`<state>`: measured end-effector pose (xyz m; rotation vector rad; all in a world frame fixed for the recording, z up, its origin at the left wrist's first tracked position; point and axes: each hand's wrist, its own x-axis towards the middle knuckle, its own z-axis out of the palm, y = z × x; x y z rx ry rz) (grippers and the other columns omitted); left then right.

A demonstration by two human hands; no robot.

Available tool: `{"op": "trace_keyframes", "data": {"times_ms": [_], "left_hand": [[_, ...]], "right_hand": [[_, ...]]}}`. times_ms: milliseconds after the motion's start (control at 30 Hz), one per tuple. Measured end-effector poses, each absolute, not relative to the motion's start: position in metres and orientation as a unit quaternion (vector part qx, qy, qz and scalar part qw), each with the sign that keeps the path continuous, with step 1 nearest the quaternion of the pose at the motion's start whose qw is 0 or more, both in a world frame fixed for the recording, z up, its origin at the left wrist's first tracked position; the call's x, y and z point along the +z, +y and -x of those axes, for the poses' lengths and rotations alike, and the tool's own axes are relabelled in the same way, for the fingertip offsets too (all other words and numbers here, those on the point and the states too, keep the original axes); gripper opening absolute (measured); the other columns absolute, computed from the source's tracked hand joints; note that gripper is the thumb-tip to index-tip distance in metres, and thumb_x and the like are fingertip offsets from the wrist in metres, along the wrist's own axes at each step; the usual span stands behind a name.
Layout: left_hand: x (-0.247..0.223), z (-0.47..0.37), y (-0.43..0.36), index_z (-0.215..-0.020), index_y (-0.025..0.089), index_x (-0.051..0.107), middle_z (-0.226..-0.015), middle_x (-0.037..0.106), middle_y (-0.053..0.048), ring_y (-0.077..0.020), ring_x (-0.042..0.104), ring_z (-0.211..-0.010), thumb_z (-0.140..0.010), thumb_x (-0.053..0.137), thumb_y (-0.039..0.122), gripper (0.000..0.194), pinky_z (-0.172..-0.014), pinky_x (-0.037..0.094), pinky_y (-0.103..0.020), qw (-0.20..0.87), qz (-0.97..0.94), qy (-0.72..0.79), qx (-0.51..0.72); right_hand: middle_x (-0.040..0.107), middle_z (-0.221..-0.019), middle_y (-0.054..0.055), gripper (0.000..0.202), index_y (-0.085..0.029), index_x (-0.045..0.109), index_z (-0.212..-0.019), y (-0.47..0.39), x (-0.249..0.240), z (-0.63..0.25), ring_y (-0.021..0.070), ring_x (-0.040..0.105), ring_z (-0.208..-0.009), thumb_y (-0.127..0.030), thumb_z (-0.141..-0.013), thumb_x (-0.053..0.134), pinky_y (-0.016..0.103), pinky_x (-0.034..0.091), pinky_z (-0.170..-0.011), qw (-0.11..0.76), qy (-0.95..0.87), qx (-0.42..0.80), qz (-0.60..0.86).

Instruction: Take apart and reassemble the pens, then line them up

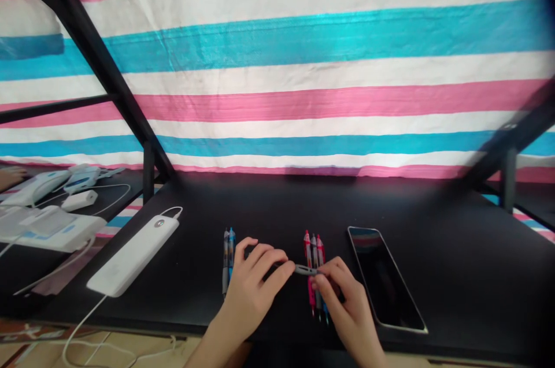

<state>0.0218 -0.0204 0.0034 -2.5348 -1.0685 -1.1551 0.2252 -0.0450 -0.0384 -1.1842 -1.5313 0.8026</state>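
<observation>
Between my two hands a grey pen (306, 270) lies roughly level above the black table. My right hand (342, 293) pinches its right end between thumb and fingers. The fingers of my left hand (262, 272) are curled and close round its left end, which they mostly hide. Under the grey pen and beside my right hand is a group of several pens (313, 246) with pink, grey and blue parts. A grey pen (225, 264) and a blue pen (232, 246) lie side by side just left of my left hand, partly covered by it.
A phone (385, 278) with a dark screen lies to the right. On the left is a white power bank (134, 255) with a cable. Power strips (56, 229) and cables sit on a neighbouring table, where a person's hand (11, 176) shows. Striped sheeting (312, 102) hangs behind black frame bars.
</observation>
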Motion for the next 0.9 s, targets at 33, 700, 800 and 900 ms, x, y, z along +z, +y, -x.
{"op": "trace_keyframes", "data": {"times_ms": [33, 700, 800, 900], "left_hand": [[0.003, -0.021, -0.021, -0.101, 0.023, 0.070, -0.093, 0.076, -0.002, -0.0185, 0.065, -0.085, -0.097, 0.053, 0.004, 0.026, -0.102, 0.031, -0.044, 0.075, 0.845, -0.358, -0.390], [-0.021, -0.037, -0.038, -0.100, 0.022, 0.077, -0.108, 0.078, -0.011, -0.0254, 0.072, -0.098, -0.079, 0.083, 0.034, 0.025, -0.080, 0.059, -0.032, -0.540, 0.419, -0.472, -0.557], [-0.019, -0.042, -0.038, -0.092, 0.022, 0.080, -0.094, 0.079, -0.008, -0.0200, 0.071, -0.082, -0.073, 0.089, 0.038, 0.026, -0.067, 0.056, -0.026, -0.574, 0.358, -0.450, -0.583], [-0.019, -0.045, -0.036, -0.088, 0.022, 0.081, -0.089, 0.077, -0.005, -0.0150, 0.066, -0.072, -0.069, 0.093, 0.039, 0.028, -0.065, 0.054, -0.024, -0.583, 0.343, -0.425, -0.602]], "right_hand": [[0.056, -0.079, 0.002, 0.029, -0.022, 0.066, -0.080, -0.045, -0.038, -0.226, 0.0190, 0.056, -0.074, -0.035, -0.103, 0.054, 0.029, 0.043, -0.066, 0.499, -0.636, 0.340, 0.481], [0.057, -0.069, -0.001, 0.031, -0.022, 0.064, -0.071, -0.047, -0.041, -0.229, 0.0161, 0.054, -0.064, -0.037, -0.097, 0.061, 0.026, 0.040, -0.058, 0.532, -0.564, 0.372, 0.510], [0.058, -0.070, -0.001, 0.027, -0.022, 0.067, -0.074, -0.047, -0.040, -0.228, 0.0157, 0.053, -0.062, -0.036, -0.097, 0.062, 0.026, 0.040, -0.056, 0.529, -0.571, 0.367, 0.509], [0.059, -0.071, 0.000, 0.026, -0.022, 0.068, -0.075, -0.046, -0.038, -0.228, 0.0161, 0.056, -0.064, -0.034, -0.097, 0.061, 0.026, 0.042, -0.059, 0.525, -0.583, 0.363, 0.502]]}}
